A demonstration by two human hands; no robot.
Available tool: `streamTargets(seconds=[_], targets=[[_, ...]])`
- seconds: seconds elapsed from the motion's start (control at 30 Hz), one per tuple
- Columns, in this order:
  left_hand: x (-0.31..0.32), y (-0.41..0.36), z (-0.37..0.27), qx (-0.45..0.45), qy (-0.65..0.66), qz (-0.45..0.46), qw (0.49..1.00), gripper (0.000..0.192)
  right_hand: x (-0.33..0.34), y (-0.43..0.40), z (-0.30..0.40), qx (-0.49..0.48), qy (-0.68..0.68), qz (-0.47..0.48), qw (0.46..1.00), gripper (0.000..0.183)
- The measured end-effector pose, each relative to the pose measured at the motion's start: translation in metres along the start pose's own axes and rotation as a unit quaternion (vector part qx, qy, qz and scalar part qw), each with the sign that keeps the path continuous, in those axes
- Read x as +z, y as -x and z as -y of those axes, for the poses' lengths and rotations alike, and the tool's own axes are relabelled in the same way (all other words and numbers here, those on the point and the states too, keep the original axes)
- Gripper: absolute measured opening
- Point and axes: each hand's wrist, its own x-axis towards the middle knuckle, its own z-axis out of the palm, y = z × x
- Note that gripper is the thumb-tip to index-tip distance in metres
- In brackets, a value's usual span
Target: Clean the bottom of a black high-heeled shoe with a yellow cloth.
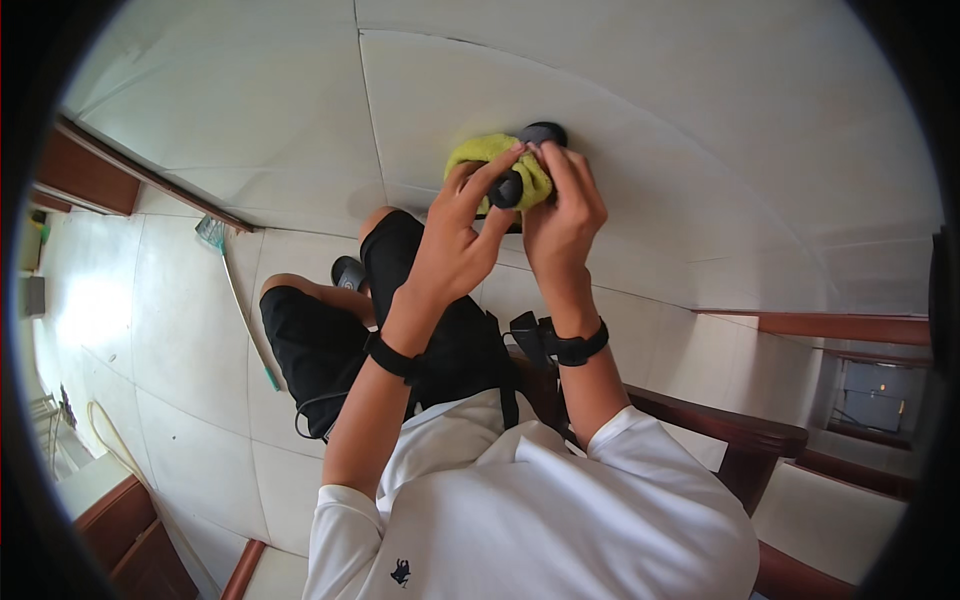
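Note:
Both of my hands are raised in front of me, around a fuzzy yellow-green fabric item (491, 146) with dark grey and black parts; its exact kind is unclear. My left hand (457, 236) holds its near left side, the index finger across the top and the thumb underneath. A dark, rounded part (505, 190) shows between that finger and thumb. On the other side, my right hand (566, 199) pinches the fabric, its fingertips close to my left index fingertip. A grey and black end (544, 135) sticks out beyond the fingers. My palms hide much of the underside.
A pale wall (637, 165) rises before me. On the tiled floor (187, 360) at left lies a fly swatter (244, 307) with teal ends. A dark wooden armrest (720, 424) is beside my right arm. A pale hose or cord (124, 442) runs at lower left.

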Motion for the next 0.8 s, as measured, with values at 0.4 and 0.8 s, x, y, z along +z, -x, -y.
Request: streamTargets(seconds=[0.4, 0.8], targets=[[0.017, -0.020, -0.019, -0.036, 0.026, 0.074, 0.996, 0.058, -0.014, -0.004, -0.009, 0.050, 0.006, -0.040, 0.998, 0.037], [0.049, -0.039, -0.055, 0.008, 0.015, 0.037, 0.999, 0.058, -0.046, -0.032, -0.008, 0.047, 0.041, -0.067, 0.996, 0.031]])
